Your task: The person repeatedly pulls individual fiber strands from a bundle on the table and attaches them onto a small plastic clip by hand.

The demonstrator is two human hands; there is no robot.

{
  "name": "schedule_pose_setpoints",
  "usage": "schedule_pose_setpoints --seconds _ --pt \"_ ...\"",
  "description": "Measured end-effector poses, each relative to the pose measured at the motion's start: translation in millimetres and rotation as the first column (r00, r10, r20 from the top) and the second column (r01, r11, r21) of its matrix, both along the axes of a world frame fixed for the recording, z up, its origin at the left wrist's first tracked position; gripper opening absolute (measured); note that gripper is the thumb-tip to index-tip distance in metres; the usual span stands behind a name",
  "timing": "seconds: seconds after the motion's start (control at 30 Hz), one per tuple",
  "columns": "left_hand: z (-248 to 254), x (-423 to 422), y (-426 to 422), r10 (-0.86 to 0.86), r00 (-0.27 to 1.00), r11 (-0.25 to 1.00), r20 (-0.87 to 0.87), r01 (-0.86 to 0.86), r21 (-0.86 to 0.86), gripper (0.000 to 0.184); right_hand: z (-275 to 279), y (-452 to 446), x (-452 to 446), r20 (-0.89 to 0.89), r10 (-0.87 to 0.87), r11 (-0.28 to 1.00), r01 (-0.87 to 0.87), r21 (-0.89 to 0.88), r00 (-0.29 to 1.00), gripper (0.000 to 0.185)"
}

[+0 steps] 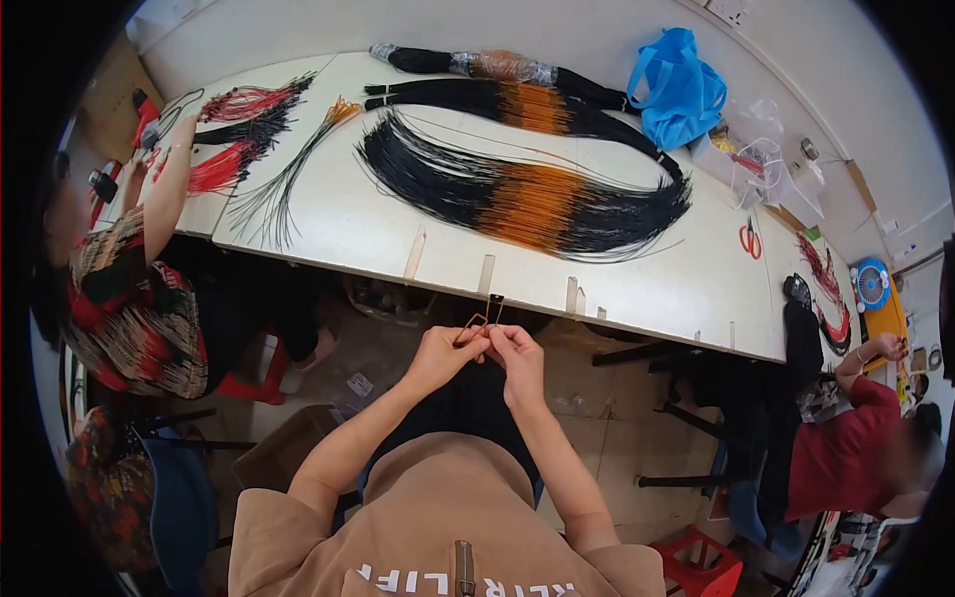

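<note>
Just below the table's front edge, my left hand (443, 356) and my right hand (519, 360) meet in front of my lap, fingertips pinched together. Between them is a thin wire (477, 318), with an orange-brown bent part rising above my left fingers. A small black piece (495, 298) shows above my fingertips, against the table edge; whether it is joined to the wire I cannot tell. The wire's ends are hidden by my fingers. Beyond my hands, a spread bundle of black wires with an orange middle (532, 207) lies across the table.
More wire bundles (537, 107) lie behind, with a blue bag (678, 90) and orange-handled scissors (750, 239) to the right. Red and black wires (224, 164) lie at left. One person (139, 298) sits left, another (846, 448) right. A red stool (701, 562) stands lower right.
</note>
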State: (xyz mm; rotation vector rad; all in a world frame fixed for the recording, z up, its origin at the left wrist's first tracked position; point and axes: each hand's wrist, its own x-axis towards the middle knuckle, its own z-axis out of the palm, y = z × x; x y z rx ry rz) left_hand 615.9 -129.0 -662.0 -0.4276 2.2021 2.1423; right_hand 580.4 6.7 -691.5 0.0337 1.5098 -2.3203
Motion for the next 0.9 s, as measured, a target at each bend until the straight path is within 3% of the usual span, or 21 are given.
schedule_pose_setpoints --seconds 0.1,0.47,0.53,0.6,0.63,0.77,0.9 --pt "-3.8 5.4 -4.5 -0.032 0.999 0.999 0.02 0.033 -0.023 0.02 8.9 1.0 6.5 0.12 0.043 0.989 -0.025 -0.143 0.992 0.015" --pt "-4.3 8.8 -30.6 -0.28 0.954 0.929 0.109 0.298 -0.22 0.022 -2.4 12.4 12.4 0.103 0.049 0.995 -0.039 -0.097 0.994 0.012" --pt "8.5 -4.7 -20.3 -0.106 0.987 0.994 0.123 0.104 0.02 0.024 1.4 14.4 16.7 0.141 0.08 0.993 -0.066 -0.101 0.987 0.012" --pt "18.2 -15.4 -13.5 0.068 0.983 0.963 0.173 -0.11 0.248 0.026 4.8 14.9 18.3 0.172 0.116 0.989 -0.098 -0.109 0.978 0.012" --pt "18.1 -17.7 -13.1 0.069 0.983 0.962 0.17 -0.111 0.249 0.026 4.5 15.7 18.6 0.17 0.117 0.989 -0.1 -0.108 0.978 0.012" --pt "3.7 -33.5 -9.4 -0.143 0.985 0.838 0.092 0.071 0.541 0.025 -3.4 26.6 14.5 0.117 0.187 0.982 -0.189 0.009 0.975 0.012" --pt "-7.4 -38.0 -6.1 -0.196 0.979 0.856 0.058 0.142 0.496 0.024 5.9 34.1 3.2 0.071 0.289 0.941 -0.296 0.161 0.955 0.011"
